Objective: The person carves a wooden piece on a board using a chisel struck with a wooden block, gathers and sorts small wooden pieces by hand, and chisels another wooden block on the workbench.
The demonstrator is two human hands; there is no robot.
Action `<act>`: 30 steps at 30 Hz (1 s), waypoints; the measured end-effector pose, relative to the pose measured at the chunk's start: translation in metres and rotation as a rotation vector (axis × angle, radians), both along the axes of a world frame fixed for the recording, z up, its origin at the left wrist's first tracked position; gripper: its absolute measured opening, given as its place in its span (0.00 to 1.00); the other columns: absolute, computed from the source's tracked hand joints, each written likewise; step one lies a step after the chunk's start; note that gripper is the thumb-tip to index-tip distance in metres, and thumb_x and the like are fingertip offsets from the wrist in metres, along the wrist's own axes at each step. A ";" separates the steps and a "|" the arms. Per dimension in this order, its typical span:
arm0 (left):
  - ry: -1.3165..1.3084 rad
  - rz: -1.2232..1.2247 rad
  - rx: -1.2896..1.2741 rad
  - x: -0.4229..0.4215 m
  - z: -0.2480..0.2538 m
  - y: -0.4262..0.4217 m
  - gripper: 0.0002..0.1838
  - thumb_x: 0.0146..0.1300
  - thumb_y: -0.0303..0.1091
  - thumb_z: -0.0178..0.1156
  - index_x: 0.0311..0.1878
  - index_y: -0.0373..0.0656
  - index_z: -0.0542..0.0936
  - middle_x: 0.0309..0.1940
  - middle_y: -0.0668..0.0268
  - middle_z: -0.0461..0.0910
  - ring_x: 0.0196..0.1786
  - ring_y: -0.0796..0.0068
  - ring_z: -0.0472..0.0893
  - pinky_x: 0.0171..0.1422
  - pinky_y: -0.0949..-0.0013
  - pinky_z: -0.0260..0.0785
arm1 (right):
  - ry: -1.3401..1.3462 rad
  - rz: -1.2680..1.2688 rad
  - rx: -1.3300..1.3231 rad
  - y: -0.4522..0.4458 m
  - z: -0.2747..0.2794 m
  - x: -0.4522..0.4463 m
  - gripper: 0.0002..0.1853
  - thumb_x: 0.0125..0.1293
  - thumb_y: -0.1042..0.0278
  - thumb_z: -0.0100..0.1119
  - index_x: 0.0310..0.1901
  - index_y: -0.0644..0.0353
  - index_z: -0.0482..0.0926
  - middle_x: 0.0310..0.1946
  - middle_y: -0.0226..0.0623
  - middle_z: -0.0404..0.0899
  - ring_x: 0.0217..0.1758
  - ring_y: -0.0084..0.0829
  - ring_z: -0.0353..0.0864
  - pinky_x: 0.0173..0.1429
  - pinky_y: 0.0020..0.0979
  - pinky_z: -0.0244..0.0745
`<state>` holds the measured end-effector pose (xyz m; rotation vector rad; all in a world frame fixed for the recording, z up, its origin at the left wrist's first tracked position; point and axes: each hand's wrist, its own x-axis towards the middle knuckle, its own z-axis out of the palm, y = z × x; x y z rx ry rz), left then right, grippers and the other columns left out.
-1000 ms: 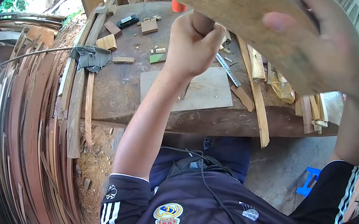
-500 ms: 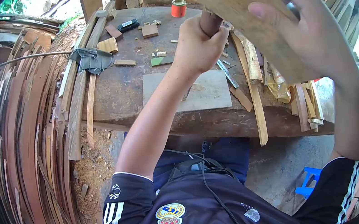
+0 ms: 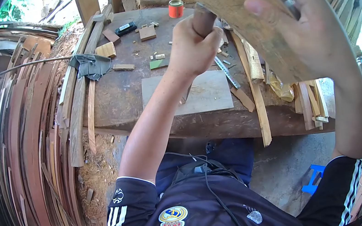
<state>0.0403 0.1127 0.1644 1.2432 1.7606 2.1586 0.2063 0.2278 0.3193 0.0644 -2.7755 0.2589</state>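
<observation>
A long curved wooden piece [image 3: 241, 16] is raised close to the camera, crossing the upper right. My right hand [image 3: 304, 35] grips its far right part, thumb over the near face and fingers behind the edge. My left hand [image 3: 192, 44] is closed around a dark brown rounded handle [image 3: 203, 21], whose top meets or passes behind the curved piece; what it belongs to is hidden. Below my left wrist, a flat grey board [image 3: 208, 93] lies on the worktable [image 3: 118, 94]. Beside that board is a metal ruler [image 3: 227, 73].
Long wood strips [image 3: 25, 158] are stacked at the left. On the table are a red can [image 3: 176, 8], a black object [image 3: 125, 28], small blocks [image 3: 147, 33] and a long stick [image 3: 259, 102]. A blue stool [image 3: 313, 179] stands at the lower right.
The curved piece and my right hand have shifted left and slightly up, uncovering the red can. My left hand still holds the handle. The view has moved slightly.
</observation>
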 end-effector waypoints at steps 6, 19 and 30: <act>0.004 0.032 -0.009 -0.003 -0.003 -0.006 0.14 0.66 0.27 0.59 0.24 0.43 0.69 0.16 0.75 0.72 0.19 0.87 0.70 0.22 0.72 0.59 | 0.273 -0.146 -0.067 0.009 0.043 0.007 0.39 0.77 0.51 0.61 0.81 0.64 0.61 0.80 0.46 0.64 0.82 0.36 0.62 0.84 0.39 0.57; -0.005 0.018 -0.009 0.004 -0.004 -0.004 0.14 0.65 0.27 0.60 0.24 0.42 0.70 0.17 0.77 0.70 0.22 0.88 0.67 0.25 0.72 0.58 | 0.236 -0.117 -0.060 0.000 0.048 0.001 0.38 0.77 0.54 0.62 0.81 0.62 0.61 0.80 0.45 0.65 0.82 0.35 0.64 0.83 0.39 0.59; 0.008 0.040 -0.011 -0.002 -0.008 -0.004 0.15 0.66 0.25 0.58 0.22 0.43 0.69 0.15 0.77 0.71 0.18 0.88 0.68 0.22 0.73 0.58 | 0.226 -0.112 -0.081 0.003 0.043 0.001 0.37 0.77 0.56 0.62 0.81 0.61 0.62 0.80 0.45 0.65 0.81 0.34 0.65 0.82 0.39 0.60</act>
